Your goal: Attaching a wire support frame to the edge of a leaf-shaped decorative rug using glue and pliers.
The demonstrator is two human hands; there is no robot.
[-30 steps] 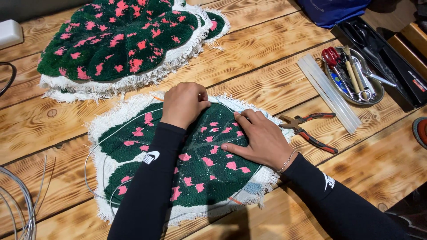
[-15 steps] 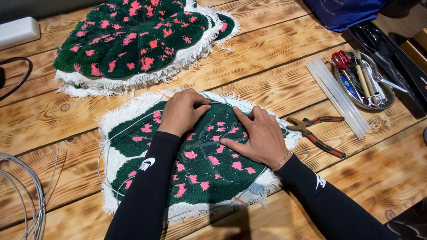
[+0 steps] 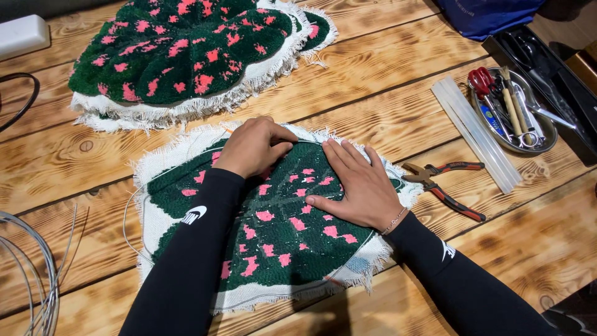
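Hands barely shifted — left hand (image 3: 254, 146) curled, pinching leaf rug (image 3: 280, 230) edge; right hand (image 3: 360, 183) flat, fingers spread.

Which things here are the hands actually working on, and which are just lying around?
In use: left hand and right hand pressing on the green-and-pink tufted leaf piece; thin wire along its edge.

Lying about: second tufted piece, pliers, glue sticks, tool tray, wire coil.

Your green rug piece (image 3: 280, 242) with pink spots (white fringe all round its edge) lies flat on the counter (image 3: 385, 81).
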